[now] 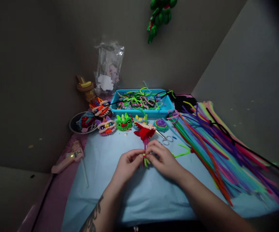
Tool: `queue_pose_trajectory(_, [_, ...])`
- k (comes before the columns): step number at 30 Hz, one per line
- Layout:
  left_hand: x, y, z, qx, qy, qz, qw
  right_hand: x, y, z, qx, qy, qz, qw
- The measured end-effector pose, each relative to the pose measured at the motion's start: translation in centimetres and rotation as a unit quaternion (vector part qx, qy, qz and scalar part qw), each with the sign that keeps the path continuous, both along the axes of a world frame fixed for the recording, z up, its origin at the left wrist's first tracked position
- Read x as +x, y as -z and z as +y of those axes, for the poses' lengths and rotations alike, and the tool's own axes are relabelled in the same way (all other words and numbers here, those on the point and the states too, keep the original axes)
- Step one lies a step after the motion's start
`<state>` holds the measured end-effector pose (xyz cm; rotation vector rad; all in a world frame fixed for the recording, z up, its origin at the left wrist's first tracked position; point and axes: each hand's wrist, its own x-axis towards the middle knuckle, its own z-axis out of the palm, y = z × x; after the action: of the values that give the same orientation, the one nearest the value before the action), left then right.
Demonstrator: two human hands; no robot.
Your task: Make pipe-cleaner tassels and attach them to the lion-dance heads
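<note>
Between my two hands is a pipe-cleaner piece with a red fuzzy top [146,132], pink stems [146,145] and short yellow-green ends [146,161]. My left hand [131,162] pinches it from the left, thumb and forefinger closed near the yellow-green part. From the right, my right hand [162,158] closes its fingertips on the same stems. The fingertips of both hands nearly meet and hide the exact point of grip. Just beyond lie scissors [165,140] and a coiled purple and teal pipe-cleaner disc [161,125].
Several pipe-cleaner animal heads, among them a green one [124,122], stand behind my hands. A blue tray [140,112] holds loose scraps. Long pipe cleaners [216,151] spread at right. A pink glue gun [69,159] and a metal bowl [72,124] are at left, near a lidded cup [87,88].
</note>
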<state>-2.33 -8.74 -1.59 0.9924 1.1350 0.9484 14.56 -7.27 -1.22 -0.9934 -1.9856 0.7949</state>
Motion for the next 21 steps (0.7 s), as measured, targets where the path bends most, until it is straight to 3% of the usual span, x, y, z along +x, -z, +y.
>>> queue_pose_trajectory(8, [0.8,0.7,-0.6,-0.024,-0.059,-0.028,0.998,-0.3,0.3,-0.8,-0.001,0.044,-0.003,0.999])
queue_pose_trajectory(14, [1.6,0.8,-1.1,0.053,-0.053,0.110,0.991,-0.9,1.0,-1.9,-0.038,0.134,-0.045,0.989])
queue_pose_trajectory(21, [2.1,-0.6,-1.9,0.150,-0.020,0.299,0.942,-1.3,0.9,-2.0,-0.088,0.172,-0.074,0.978])
